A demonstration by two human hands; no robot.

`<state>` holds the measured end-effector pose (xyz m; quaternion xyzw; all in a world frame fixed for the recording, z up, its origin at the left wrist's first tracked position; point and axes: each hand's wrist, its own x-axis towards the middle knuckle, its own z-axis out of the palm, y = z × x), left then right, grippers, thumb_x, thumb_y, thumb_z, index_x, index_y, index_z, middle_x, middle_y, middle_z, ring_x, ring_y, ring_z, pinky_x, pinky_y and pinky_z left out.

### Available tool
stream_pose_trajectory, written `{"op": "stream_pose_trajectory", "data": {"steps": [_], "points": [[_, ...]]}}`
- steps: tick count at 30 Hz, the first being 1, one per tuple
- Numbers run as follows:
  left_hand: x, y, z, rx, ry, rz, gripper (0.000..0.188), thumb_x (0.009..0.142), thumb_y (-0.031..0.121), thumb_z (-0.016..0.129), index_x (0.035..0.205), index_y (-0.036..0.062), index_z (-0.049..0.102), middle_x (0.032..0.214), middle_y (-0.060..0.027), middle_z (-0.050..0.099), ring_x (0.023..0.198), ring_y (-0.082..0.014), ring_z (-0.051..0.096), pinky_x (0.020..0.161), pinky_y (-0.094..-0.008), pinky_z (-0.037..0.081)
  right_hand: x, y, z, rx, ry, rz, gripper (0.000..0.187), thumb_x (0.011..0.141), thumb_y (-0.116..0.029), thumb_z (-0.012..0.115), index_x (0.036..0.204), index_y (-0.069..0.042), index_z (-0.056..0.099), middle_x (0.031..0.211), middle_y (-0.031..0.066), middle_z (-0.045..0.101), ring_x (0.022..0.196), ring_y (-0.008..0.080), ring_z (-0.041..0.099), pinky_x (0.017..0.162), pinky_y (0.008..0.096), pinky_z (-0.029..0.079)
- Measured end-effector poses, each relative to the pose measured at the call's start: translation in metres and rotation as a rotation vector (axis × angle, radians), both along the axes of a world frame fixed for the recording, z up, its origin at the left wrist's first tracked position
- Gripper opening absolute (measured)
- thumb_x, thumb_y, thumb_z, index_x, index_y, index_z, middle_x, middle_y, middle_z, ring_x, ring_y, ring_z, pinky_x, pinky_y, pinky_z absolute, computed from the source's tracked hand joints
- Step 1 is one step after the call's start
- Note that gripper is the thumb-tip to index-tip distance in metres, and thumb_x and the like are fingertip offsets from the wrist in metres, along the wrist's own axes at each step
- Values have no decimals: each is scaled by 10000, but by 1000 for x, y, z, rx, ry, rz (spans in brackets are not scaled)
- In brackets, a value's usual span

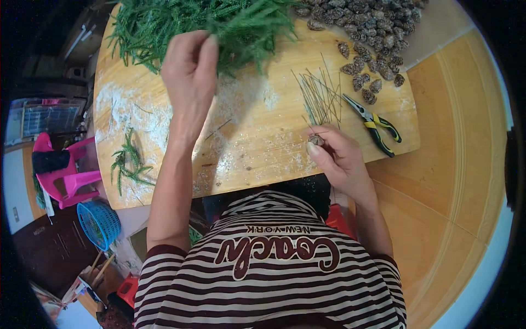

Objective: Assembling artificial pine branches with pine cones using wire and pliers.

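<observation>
My left hand (pixel 190 71) is raised at the front of a heap of green pine sprigs (pixel 159 24). Its thumb and fingers pinch a blurred pine sprig (pixel 249 33) that spreads to the right, over the heap. Low on the right, near the table's front edge, my right hand (pixel 339 159) grips a small brown pine cone (pixel 315 140) between thumb and fingers. Just beyond that hand lies a loose bundle of thin wires (pixel 322 98). Pliers (pixel 375 125) with black and yellow handles rest to its right, their jaws pointing away.
Many brown pine cones (pixel 378 27) are piled at the back right. White flakes dust the wooden table (pixel 263 159), and a few loose green sprigs (pixel 130 164) lie at its left. A pink chair (pixel 60 170) and a blue basket (pixel 99 225) stand left of the table.
</observation>
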<state>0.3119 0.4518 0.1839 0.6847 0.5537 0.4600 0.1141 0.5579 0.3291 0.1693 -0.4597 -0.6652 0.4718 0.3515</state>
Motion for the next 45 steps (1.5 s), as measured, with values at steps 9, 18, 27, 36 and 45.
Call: {"op": "stream_pose_trajectory", "data": {"steps": [9, 18, 27, 36, 45], "points": [[-15, -34, 9, -155, -847, -41, 141, 946, 152, 513, 910, 17, 531, 841, -66, 648, 665, -79, 497, 638, -213, 409, -25, 32, 18, -49, 183, -56, 253, 915, -87, 539, 1143, 17, 566, 919, 3, 552, 770, 54, 475, 691, 190, 388], [-1, -52, -5, -200, -835, -68, 114, 946, 144, 519, 902, 39, 524, 827, -51, 644, 652, -48, 490, 618, -202, 408, -38, 42, 18, -88, 429, 71, 243, 904, -154, 564, 1105, -22, 590, 1129, 34, 552, 845, 61, 489, 712, 215, 413], [3, -61, -6, -393, -798, -116, 140, 917, 159, 570, 977, 34, 552, 903, -49, 620, 759, -99, 535, 697, -241, 434, -51, 41, 22, -189, 327, 42, 227, 905, -199, 578, 1009, -1, 619, 957, 8, 572, 779, 59, 491, 688, 203, 405], [7, -96, 15, 113, 330, -359, 266, 771, 71, 646, 1032, 40, 601, 938, -110, 613, 870, -271, 529, 741, -366, 432, -48, 39, 13, -269, 310, 7, 209, 924, -183, 558, 995, 5, 617, 895, 5, 571, 688, 63, 488, 672, 201, 407], [5, -102, 2, -54, 170, -300, 218, 772, 16, 643, 984, 31, 593, 881, -120, 612, 738, -246, 565, 665, -321, 464, -40, 39, 9, -254, 499, 30, 224, 940, -139, 512, 1077, 20, 591, 983, 32, 608, 764, 75, 529, 727, 210, 441]]}}
